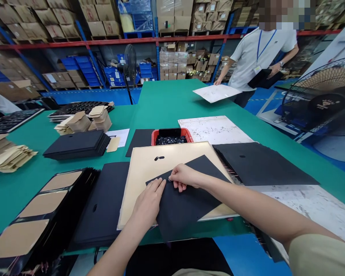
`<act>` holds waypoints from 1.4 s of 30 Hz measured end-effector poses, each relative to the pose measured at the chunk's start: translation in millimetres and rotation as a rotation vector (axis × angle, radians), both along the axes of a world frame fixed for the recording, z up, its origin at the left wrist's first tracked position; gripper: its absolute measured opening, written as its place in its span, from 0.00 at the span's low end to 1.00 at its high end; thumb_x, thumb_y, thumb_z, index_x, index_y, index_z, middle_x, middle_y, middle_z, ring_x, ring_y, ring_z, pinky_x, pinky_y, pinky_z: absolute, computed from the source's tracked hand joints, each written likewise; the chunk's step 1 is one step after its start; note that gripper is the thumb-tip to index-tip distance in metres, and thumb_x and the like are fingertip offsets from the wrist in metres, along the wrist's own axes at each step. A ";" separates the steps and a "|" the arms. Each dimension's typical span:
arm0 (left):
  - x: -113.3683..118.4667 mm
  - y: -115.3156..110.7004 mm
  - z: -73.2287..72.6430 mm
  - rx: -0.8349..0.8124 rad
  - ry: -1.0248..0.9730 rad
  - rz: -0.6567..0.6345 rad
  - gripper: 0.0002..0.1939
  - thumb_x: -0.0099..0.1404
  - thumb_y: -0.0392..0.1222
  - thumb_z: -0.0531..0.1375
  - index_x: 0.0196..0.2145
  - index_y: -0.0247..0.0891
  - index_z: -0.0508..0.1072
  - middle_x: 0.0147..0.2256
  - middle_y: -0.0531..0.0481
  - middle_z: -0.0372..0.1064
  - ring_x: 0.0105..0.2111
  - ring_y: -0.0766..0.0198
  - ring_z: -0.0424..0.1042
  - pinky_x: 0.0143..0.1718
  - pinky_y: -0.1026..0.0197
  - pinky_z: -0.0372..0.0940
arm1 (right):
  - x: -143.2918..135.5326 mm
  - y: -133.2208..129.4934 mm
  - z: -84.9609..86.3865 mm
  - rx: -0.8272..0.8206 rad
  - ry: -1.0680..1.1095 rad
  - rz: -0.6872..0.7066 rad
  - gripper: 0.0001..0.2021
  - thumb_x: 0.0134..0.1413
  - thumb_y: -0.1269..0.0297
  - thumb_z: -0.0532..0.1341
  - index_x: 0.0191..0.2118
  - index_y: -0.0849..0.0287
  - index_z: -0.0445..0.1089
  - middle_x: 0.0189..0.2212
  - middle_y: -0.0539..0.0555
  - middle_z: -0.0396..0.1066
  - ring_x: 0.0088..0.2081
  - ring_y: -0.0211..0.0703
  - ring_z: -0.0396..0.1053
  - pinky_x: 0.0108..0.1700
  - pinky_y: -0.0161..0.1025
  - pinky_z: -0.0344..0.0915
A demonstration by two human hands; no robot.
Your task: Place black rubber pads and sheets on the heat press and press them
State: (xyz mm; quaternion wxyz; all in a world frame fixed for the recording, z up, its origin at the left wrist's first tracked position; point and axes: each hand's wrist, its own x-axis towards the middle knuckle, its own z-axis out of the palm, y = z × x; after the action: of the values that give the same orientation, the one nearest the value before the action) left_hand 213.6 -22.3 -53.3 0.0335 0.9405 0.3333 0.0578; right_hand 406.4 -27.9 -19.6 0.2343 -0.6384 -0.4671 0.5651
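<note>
A black sheet (186, 199) lies at an angle across a tan board (140, 168), its near corner hanging past the board's front edge. My left hand (150, 197) rests flat on the sheet near its left corner, fingers stretched out. Just right of those fingertips, my right hand (184, 177) is closed in a pinch at the sheet. Whatever sits between its thumb and finger is too small and covered to make out. Small black oval pieces (159, 158) lie on the board beyond the hands. Behind the board stands a red basket (154, 138) of small black pieces.
Stacked black sheets lie left (103, 199) and right (264, 165) of the board. Tan-panelled black pieces (43, 203) fill the near left. White stained boards (215, 128) lie beyond. Across the table, a person (261, 53) holds another board (217, 92). A fan (324, 99) stands right.
</note>
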 end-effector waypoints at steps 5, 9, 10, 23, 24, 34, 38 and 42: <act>3.2 -3.0 2.9 0.044 0.035 0.009 0.31 0.58 0.24 0.46 0.58 0.40 0.61 0.56 0.43 0.62 0.55 0.55 0.62 0.52 0.54 0.63 | -1.5 0.0 -7.6 0.022 -0.012 -0.020 0.14 0.56 0.69 0.58 0.19 0.63 0.63 0.14 0.49 0.67 0.12 0.32 0.63 0.12 0.26 0.57; 5.7 -5.6 7.6 0.036 0.092 -0.002 0.30 0.59 0.26 0.48 0.59 0.36 0.60 0.57 0.40 0.61 0.56 0.53 0.61 0.53 0.54 0.62 | -1.1 -8.1 -3.8 0.042 0.028 -0.050 0.12 0.59 0.67 0.55 0.25 0.63 0.64 0.19 0.51 0.70 0.15 0.33 0.67 0.15 0.27 0.62; 6.2 -6.5 8.5 0.041 0.097 0.001 0.30 0.59 0.26 0.48 0.59 0.37 0.60 0.57 0.40 0.61 0.56 0.53 0.61 0.53 0.54 0.62 | 0.6 -11.8 -1.0 0.039 0.057 -0.059 0.10 0.60 0.67 0.54 0.28 0.64 0.65 0.21 0.52 0.71 0.17 0.34 0.68 0.16 0.27 0.63; 16.6 -17.6 18.8 0.104 0.211 0.016 0.31 0.61 0.24 0.44 0.61 0.38 0.56 0.56 0.38 0.61 0.55 0.51 0.61 0.49 0.51 0.64 | 36.3 -56.4 4.3 0.031 0.244 -0.226 0.17 0.61 0.63 0.54 0.53 0.66 0.61 0.36 0.60 0.72 0.25 0.36 0.71 0.23 0.30 0.69; 20.0 -17.3 22.0 0.114 0.239 0.021 0.31 0.62 0.24 0.44 0.61 0.38 0.56 0.54 0.38 0.63 0.53 0.51 0.63 0.48 0.51 0.64 | 35.5 -56.4 3.0 0.041 0.242 -0.221 0.17 0.61 0.63 0.54 0.53 0.66 0.60 0.36 0.59 0.72 0.25 0.36 0.71 0.23 0.31 0.69; 21.0 -19.7 24.8 0.120 0.283 0.034 0.30 0.62 0.23 0.44 0.61 0.35 0.56 0.55 0.37 0.61 0.54 0.53 0.62 0.50 0.53 0.63 | 21.0 -61.1 -1.6 0.440 -0.450 0.080 0.18 0.63 0.68 0.46 0.53 0.58 0.66 0.37 0.55 0.68 0.28 0.36 0.68 0.31 0.35 0.66; 15.2 -17.7 19.6 0.075 0.240 0.045 0.30 0.62 0.24 0.45 0.61 0.35 0.56 0.58 0.38 0.59 0.57 0.53 0.60 0.53 0.53 0.61 | 1.8 -63.6 -3.4 0.556 -0.970 0.337 0.23 0.61 0.72 0.46 0.60 0.50 0.58 0.41 0.56 0.64 0.32 0.40 0.67 0.32 0.36 0.62; 19.0 0.0 24.1 0.016 0.225 0.070 0.30 0.62 0.24 0.42 0.61 0.34 0.55 0.59 0.38 0.57 0.59 0.53 0.57 0.56 0.52 0.58 | -9.1 -44.3 -0.6 0.570 -1.162 0.391 0.22 0.62 0.73 0.46 0.60 0.54 0.59 0.41 0.58 0.64 0.35 0.43 0.67 0.33 0.37 0.62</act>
State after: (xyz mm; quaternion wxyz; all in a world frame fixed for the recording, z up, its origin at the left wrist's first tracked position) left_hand 232.5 -22.3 -29.2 -0.0139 0.9291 0.3669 -0.0443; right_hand 397.3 -72.2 -20.2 -0.0022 -0.6554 -0.7551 0.0167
